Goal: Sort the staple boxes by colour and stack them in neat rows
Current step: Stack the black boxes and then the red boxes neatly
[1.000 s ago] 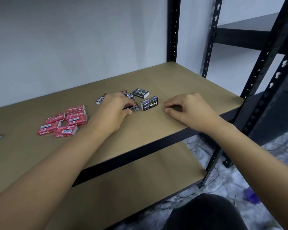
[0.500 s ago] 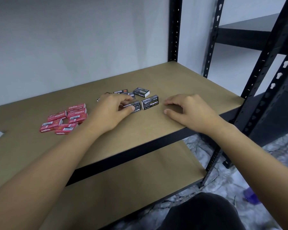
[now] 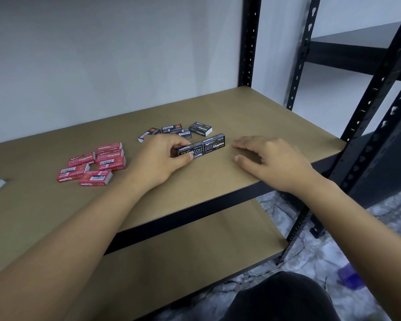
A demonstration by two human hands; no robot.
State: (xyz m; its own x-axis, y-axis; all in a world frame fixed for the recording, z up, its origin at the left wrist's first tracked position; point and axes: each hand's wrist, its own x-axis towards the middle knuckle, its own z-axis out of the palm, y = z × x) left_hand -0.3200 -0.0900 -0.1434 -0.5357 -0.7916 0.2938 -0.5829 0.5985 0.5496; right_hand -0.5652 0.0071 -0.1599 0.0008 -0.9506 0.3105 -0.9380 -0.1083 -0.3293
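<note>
We see the left hand (image 3: 159, 158) pinching a black box (image 3: 189, 150) end to end against another black box (image 3: 214, 144) near the shelf's (image 3: 252, 117) front edge. The right hand (image 3: 271, 159) rests loosely spread, holding nothing. Red boxes (image 3: 93, 164) cluster leftward.

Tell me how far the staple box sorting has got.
Colours are grouped: red boxes lie loosely at left, unaligned. In hand: the left hand pinches a black box end to end against another, starting a row. Left: four loose black boxes behind, then the reds.

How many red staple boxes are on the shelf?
6, clustered left of the left hand: three in a back column, one beside them, two in front. None seem hidden.
</note>
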